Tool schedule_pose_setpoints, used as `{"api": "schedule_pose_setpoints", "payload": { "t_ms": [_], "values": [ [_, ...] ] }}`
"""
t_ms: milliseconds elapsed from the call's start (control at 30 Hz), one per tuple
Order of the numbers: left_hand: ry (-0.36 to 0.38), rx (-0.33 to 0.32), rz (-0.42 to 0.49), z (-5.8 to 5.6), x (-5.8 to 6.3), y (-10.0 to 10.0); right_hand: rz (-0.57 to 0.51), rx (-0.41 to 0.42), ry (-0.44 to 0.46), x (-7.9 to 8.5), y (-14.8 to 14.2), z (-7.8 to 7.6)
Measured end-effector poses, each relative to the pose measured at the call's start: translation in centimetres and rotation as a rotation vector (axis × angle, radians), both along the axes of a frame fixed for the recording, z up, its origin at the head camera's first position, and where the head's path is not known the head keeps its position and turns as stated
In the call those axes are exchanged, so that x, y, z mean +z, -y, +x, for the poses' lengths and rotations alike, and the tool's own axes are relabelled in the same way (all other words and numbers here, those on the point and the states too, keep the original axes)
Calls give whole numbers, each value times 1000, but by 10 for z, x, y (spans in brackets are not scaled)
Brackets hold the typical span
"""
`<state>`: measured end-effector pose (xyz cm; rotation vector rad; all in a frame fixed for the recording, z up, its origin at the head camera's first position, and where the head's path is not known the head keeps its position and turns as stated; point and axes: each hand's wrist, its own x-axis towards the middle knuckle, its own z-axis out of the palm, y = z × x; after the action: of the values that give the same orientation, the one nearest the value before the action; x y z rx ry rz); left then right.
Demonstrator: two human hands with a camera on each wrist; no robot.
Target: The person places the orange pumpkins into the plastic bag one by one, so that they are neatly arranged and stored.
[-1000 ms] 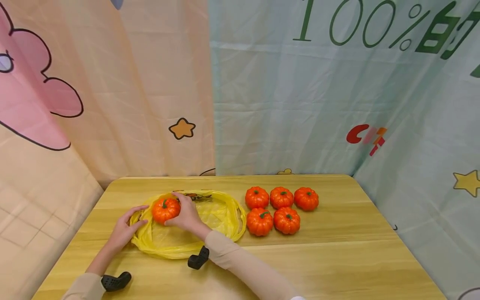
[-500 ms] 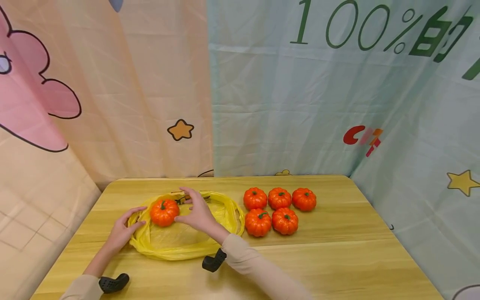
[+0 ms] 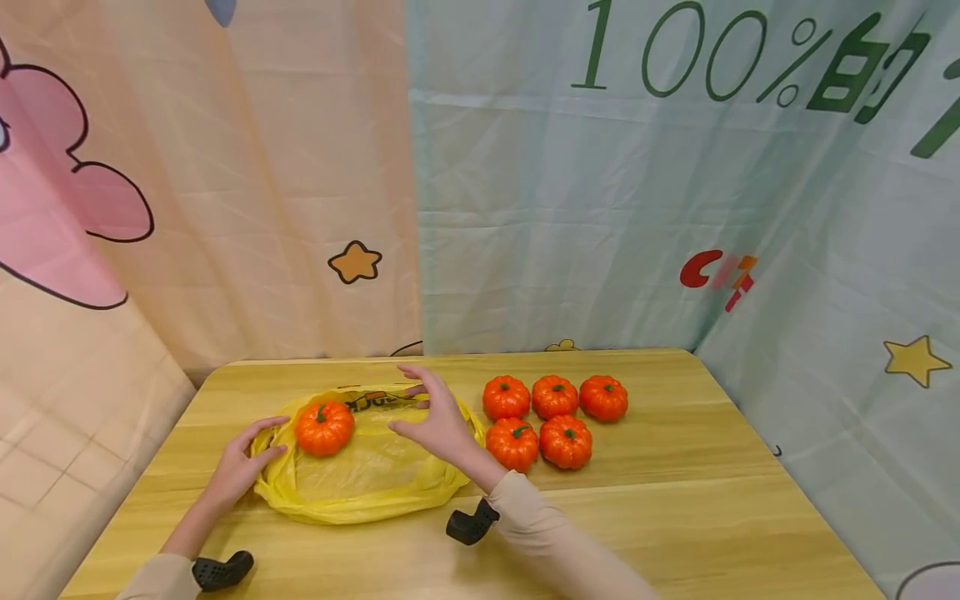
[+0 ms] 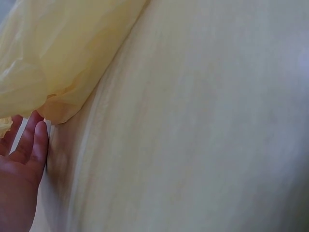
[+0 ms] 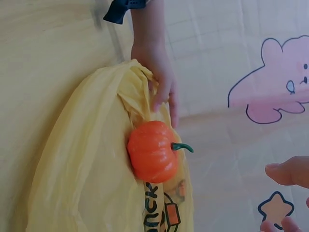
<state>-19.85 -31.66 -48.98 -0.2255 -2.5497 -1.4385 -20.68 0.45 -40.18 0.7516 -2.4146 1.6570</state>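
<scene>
A small orange pumpkin (image 3: 325,428) with a green stem sits inside the left part of a yellow plastic bag (image 3: 360,507), which lies spread open with dark print at its back. My left hand (image 3: 238,468) holds the bag's left rim, the rim lying between thumb and fingers. In the left wrist view, fingers (image 4: 40,145) reach under the bag's edge. Over the bag's right part hovers my right hand (image 3: 444,427), its thumb and fingers spread with nothing between them. The right wrist view shows the pumpkin (image 5: 153,152) close to the left hand (image 5: 157,72).
Right of the bag, several more orange pumpkins (image 3: 555,396) stand in two rows on the wooden table (image 3: 675,517). Each wrist wears a black device (image 3: 472,522). Printed curtains (image 3: 570,208) hang behind the table and along its sides.
My right hand has let go of the pumpkin inside the bag and moved right, toward the other pumpkins. My left hand stays at the bag's left rim.
</scene>
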Motion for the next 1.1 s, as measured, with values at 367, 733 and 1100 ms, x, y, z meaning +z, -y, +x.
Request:
{"api": "schedule_pose_setpoints", "payload": {
  "t_ms": [367, 733, 1100],
  "values": [
    [3, 4, -17, 4, -1, 2, -2, -71, -117, -3, -38, 8],
    [-20, -11, 1, -2, 0, 3, -8, -158, -183, -10, -90, 14],
    [-6, -23, 7, -4, 3, 2, 0, -330, -250, -2, -136, 26]
  ]
}}
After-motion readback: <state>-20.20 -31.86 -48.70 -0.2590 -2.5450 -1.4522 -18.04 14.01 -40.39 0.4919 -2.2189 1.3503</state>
